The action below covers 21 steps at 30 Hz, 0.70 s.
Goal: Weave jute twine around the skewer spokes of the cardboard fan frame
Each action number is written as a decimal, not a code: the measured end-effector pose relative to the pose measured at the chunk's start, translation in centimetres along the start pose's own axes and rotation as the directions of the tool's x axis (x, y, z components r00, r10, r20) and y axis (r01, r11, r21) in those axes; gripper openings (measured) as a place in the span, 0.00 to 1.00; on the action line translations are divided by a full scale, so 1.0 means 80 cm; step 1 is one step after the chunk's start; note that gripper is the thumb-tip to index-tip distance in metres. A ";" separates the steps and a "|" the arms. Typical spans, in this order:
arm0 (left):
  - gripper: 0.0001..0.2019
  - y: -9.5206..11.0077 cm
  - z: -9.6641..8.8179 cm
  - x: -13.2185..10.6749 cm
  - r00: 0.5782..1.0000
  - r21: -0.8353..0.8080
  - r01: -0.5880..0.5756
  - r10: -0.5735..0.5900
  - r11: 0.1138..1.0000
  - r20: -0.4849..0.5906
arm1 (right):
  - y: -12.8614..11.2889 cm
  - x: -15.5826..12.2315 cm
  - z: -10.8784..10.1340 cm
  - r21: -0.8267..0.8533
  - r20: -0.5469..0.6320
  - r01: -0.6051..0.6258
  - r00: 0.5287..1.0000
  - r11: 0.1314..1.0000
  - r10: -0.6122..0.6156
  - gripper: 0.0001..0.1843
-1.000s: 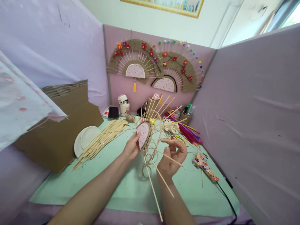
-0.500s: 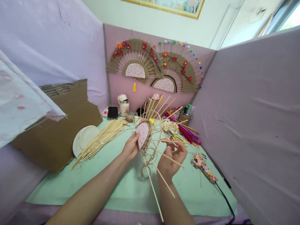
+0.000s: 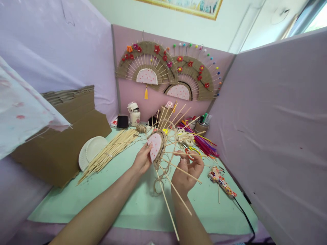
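Note:
My left hand (image 3: 142, 159) is closed on a small half-round fan base (image 3: 154, 146), tilted on its side above the table. Pink dotted cloth covers its face, and brown twine is wound along its curved edge. Thin bamboo sticks (image 3: 169, 201) radiate from that edge, upward, rightward and down toward me. To the right, my right hand (image 3: 187, 173) has its fingers curled among the lower sticks. Thumb and forefinger pinch a strand of twine (image 3: 175, 136), which loops loosely across the sticks; more loops hang below the base.
A bundle of bamboo sticks (image 3: 109, 154) and white paper plates (image 3: 87, 151) lie left, before a cardboard sheet (image 3: 66, 143). Pipe cleaners (image 3: 205, 144) and a corded glue gun (image 3: 221, 181) lie right. Two decorated fans (image 3: 150, 46) hang behind. A white bottle (image 3: 135, 116) stands at the back.
The view shifts very slightly. Both hands, the fan base and the twine keep almost the same positions.

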<state>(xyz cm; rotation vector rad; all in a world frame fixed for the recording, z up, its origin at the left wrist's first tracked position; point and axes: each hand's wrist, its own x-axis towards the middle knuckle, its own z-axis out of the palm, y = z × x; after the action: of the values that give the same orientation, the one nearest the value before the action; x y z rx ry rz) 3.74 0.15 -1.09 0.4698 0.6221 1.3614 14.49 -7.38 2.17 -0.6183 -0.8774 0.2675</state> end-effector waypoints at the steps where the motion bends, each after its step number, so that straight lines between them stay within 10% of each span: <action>1: 0.12 0.000 0.000 0.000 1.000 0.002 -0.002 0.002 1.000 -0.003 | 0.001 0.000 0.000 0.008 -0.004 0.008 1.000 1.000 -0.008 0.13; 7: 0.14 0.006 0.004 -0.001 0.999 0.007 -0.048 0.048 0.999 -0.019 | 0.014 0.010 -0.004 0.044 -0.083 -0.104 0.991 0.994 0.107 0.11; 13: 0.17 0.013 0.002 0.001 0.998 -0.004 -0.059 0.059 0.998 0.004 | 0.018 0.020 -0.001 0.260 -0.140 -0.415 0.877 0.872 0.459 0.09; 21: 0.25 0.019 0.000 0.001 0.993 -0.003 -0.031 0.031 1.000 0.111 | 0.011 0.021 0.002 0.336 -0.055 -0.539 0.808 0.772 0.587 0.06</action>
<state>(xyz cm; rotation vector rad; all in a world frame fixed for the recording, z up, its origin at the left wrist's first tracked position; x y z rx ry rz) 2.62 0.47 -0.16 0.5522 0.5242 1.3556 15.40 -5.86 2.78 -0.5915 -0.4581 0.8794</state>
